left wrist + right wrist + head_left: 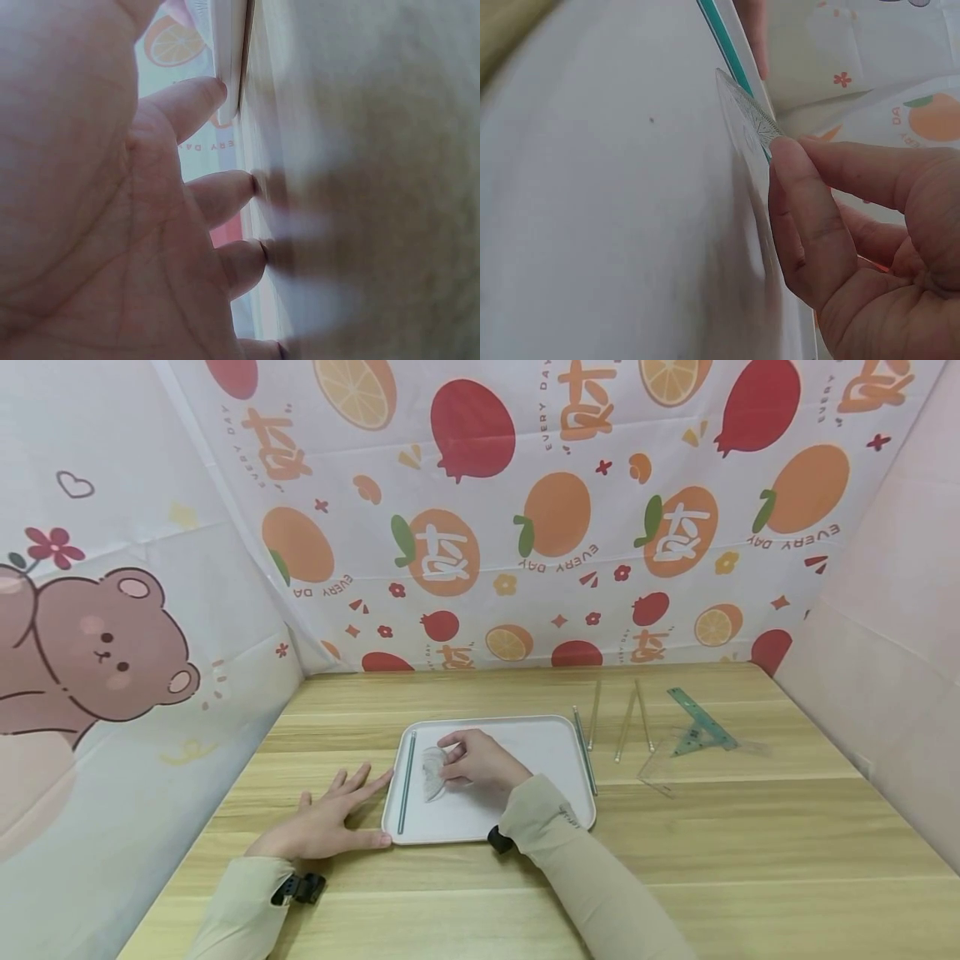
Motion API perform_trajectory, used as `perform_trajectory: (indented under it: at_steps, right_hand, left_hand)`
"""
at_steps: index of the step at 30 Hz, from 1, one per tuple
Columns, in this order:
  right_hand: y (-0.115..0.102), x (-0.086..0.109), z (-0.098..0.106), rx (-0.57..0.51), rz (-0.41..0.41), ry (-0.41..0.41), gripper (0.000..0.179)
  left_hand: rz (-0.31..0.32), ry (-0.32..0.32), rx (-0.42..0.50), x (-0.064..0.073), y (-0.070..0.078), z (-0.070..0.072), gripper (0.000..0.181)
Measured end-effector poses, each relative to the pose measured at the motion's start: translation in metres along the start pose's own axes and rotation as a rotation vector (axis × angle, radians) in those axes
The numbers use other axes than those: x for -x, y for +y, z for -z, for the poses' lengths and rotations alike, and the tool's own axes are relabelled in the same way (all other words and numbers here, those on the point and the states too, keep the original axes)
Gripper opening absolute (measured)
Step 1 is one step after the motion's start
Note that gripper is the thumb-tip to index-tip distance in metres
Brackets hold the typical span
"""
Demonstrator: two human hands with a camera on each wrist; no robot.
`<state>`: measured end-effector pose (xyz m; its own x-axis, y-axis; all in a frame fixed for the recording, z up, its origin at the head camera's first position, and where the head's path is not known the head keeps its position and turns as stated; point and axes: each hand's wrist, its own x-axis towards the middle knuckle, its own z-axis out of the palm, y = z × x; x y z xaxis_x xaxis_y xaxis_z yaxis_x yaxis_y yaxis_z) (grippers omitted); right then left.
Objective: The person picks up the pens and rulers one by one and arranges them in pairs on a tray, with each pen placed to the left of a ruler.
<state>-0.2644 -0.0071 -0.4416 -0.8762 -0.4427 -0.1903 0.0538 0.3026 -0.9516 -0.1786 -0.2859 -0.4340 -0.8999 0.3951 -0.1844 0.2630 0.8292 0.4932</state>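
Note:
Over the left part of a white tray [525, 743], my right hand [483, 762] pinches a clear protractor [431, 774] between thumb and fingers. The right wrist view shows the protractor [744, 109] tilted, its curved, marked edge up, low over the tray surface. A teal pencil [407, 785] lies in the tray along its left side. My left hand [330, 822] is spread with straight fingers at the tray's left edge. In the left wrist view, a fingertip [214, 90] of this hand touches the tray's side and others rest on the table.
A second teal pencil [584, 752] lies along the tray's right rim. Farther right on the wooden table [750, 843] are several light wooden pencils [625, 727], a green ruler [703, 718], a green set square [688, 743] and a clear set square [657, 785]. Printed cloth [480, 568] hangs behind.

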Motion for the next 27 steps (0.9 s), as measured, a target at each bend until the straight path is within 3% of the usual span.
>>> perform_trajectory:
  at_steps: [20,27]
  right_hand:
    - [-0.005,0.001,-0.019,0.004,-0.037,0.048,0.048]
    - [-0.008,0.003,-0.022,0.086,-0.046,0.078,0.047]
  left_hand:
    - [0.001,0.004,-0.005,-0.001,-0.002,-0.001,0.101]
    - [0.001,0.001,-0.002,-0.001,0.0,0.0,0.101]
